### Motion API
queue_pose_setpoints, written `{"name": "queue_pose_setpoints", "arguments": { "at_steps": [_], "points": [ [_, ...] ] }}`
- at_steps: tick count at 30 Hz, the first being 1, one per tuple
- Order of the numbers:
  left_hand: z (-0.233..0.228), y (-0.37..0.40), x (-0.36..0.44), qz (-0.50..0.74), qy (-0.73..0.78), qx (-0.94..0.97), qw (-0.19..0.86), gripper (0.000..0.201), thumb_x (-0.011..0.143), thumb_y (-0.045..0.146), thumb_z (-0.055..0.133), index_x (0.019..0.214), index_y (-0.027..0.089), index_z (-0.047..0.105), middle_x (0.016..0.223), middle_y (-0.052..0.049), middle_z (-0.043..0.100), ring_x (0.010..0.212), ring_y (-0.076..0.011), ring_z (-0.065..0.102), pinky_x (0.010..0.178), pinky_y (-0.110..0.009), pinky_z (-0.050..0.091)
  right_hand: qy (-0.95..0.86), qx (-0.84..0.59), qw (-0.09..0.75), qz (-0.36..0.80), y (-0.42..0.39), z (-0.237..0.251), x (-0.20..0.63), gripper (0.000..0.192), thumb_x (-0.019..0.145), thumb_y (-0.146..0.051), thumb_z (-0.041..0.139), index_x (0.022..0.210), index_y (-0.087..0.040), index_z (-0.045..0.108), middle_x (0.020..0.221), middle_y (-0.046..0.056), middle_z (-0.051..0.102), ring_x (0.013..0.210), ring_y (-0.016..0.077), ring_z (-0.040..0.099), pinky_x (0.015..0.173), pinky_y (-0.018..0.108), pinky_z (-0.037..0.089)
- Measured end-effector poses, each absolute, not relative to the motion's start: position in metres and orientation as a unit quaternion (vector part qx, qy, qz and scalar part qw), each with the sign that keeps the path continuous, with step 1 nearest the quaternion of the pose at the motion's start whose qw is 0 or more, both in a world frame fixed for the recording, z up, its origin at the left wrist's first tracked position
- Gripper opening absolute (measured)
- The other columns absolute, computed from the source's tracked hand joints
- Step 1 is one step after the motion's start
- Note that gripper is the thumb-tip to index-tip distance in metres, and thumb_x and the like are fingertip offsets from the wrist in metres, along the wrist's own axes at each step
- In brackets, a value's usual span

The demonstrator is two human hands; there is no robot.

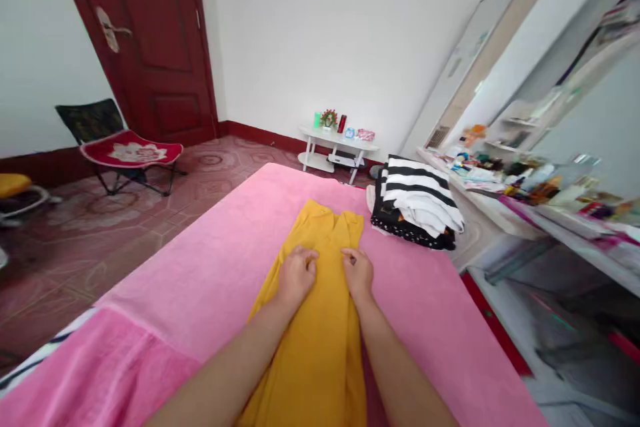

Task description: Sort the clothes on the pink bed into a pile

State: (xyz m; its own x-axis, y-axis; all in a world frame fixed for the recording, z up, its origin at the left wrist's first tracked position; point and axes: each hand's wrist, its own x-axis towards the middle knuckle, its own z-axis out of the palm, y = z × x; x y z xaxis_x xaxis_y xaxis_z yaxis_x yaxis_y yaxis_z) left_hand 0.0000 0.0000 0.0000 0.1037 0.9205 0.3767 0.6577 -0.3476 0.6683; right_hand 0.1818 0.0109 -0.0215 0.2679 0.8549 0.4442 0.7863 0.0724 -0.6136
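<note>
A long yellow garment (323, 340) lies lengthwise down the middle of a bed covered by a pink sheet (200, 280). My left hand (296, 273) rests on the garment's upper left part with fingers curled down onto the cloth. Beside it, my right hand (358, 271) presses on the upper right part, fingers bent too. The two hands lie a short gap apart, both on the fabric; whether they pinch it is unclear. The far end of the garment (330, 220) stretches beyond my fingertips.
A stack of folded clothes, black-and-white striped on top (417, 200), sits at the bed's far right corner. A cluttered dressing table (525, 193) runs along the right. A small white table (337, 143), a red folding chair (127, 150) and a red door (145, 40) stand beyond.
</note>
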Motion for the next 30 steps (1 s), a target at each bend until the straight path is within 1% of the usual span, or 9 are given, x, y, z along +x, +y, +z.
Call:
{"name": "queue_pose_setpoints", "arguments": {
  "at_steps": [6,11,15,18,20,24,26,27,30],
  "points": [
    [0.004,-0.006,0.001,0.351,0.56,0.732,0.164,0.026,0.081,0.012,0.051,0.098,0.018,0.069,0.094,-0.005,0.064,0.091,-0.0174,0.061,0.087,-0.028,0.047,-0.64,-0.665,0.379,0.056,-0.012,-0.016,0.178,0.031,0.081,-0.018,0.043,0.103,-0.018,0.066,0.096,0.007,0.06,0.084,0.0179,0.059,0.079,0.029,0.048],
    [0.006,-0.01,-0.012,0.321,0.536,0.757,0.193,0.024,0.081,0.013,0.052,0.095,0.018,0.071,0.094,-0.005,0.066,0.09,-0.0164,0.061,0.085,-0.027,0.047,-0.716,-0.606,0.34,0.07,-0.054,-0.006,0.184,0.034,0.082,-0.014,0.041,0.107,-0.017,0.064,0.101,0.009,0.056,0.099,0.0201,0.055,0.091,0.034,0.046],
    [0.008,-0.02,-0.035,0.295,0.483,0.794,0.221,0.022,0.076,0.008,0.057,0.084,0.02,0.073,0.086,-0.002,0.068,0.083,-0.015,0.062,0.08,-0.025,0.048,-0.777,-0.549,0.293,0.096,-0.096,0.008,0.196,0.038,0.081,-0.012,0.043,0.115,-0.022,0.06,0.12,0.009,0.05,0.111,0.0201,0.05,0.098,0.038,0.043],
    [0.01,-0.029,-0.048,0.288,0.458,0.809,0.23,0.021,0.075,0.007,0.058,0.084,0.02,0.073,0.084,-0.001,0.067,0.081,-0.0148,0.061,0.079,-0.025,0.048,-0.823,-0.496,0.259,0.097,-0.121,0.015,0.2,0.041,0.083,-0.013,0.046,0.12,-0.025,0.057,0.131,0.008,0.044,0.118,0.0205,0.047,0.101,0.039,0.041],
    [0.011,-0.032,-0.052,0.292,0.448,0.813,0.231,0.021,0.077,0.008,0.057,0.087,0.02,0.072,0.084,-0.002,0.067,0.081,-0.0149,0.06,0.08,-0.027,0.047,-0.847,-0.464,0.247,0.085,-0.129,0.016,0.198,0.041,0.084,-0.013,0.046,0.121,-0.026,0.058,0.133,0.008,0.044,0.121,0.0208,0.046,0.101,0.039,0.041],
    [0.011,-0.034,-0.054,0.305,0.434,0.815,0.233,0.022,0.079,0.009,0.055,0.092,0.019,0.07,0.084,-0.002,0.063,0.081,-0.0152,0.059,0.08,-0.029,0.047,-0.865,-0.435,0.242,0.055,-0.133,0.014,0.189,0.037,0.085,-0.012,0.046,0.115,-0.026,0.062,0.133,0.009,0.045,0.122,0.0212,0.044,0.099,0.04,0.042],
    [0.013,-0.039,-0.06,0.305,0.413,0.824,0.241,0.024,0.079,0.009,0.056,0.096,0.019,0.069,0.09,-0.004,0.062,0.086,-0.0161,0.058,0.083,-0.03,0.046,-0.872,-0.424,0.244,0.035,-0.137,0.015,0.186,0.035,0.085,-0.012,0.047,0.114,-0.025,0.062,0.131,0.011,0.047,0.121,0.0214,0.046,0.097,0.041,0.044],
    [0.016,-0.044,-0.064,0.3,0.398,0.832,0.244,0.025,0.078,0.009,0.057,0.097,0.019,0.069,0.097,-0.005,0.06,0.092,-0.0172,0.057,0.086,-0.031,0.046,-0.877,-0.413,0.243,0.023,-0.142,0.017,0.184,0.034,0.085,-0.012,0.047,0.114,-0.024,0.062,0.13,0.011,0.049,0.119,0.0214,0.046,0.096,0.041,0.044],
    [0.028,-0.067,-0.082,0.266,0.348,0.863,0.253,0.025,0.077,0.014,0.061,0.099,0.023,0.068,0.125,-0.007,0.05,0.116,-0.022,0.049,0.099,-0.036,0.039,-0.903,-0.362,0.232,0.006,-0.161,0.028,0.177,0.033,0.086,-0.013,0.046,0.115,-0.024,0.06,0.126,0.011,0.052,0.116,0.0204,0.049,0.093,0.04,0.045]
  ]
}}
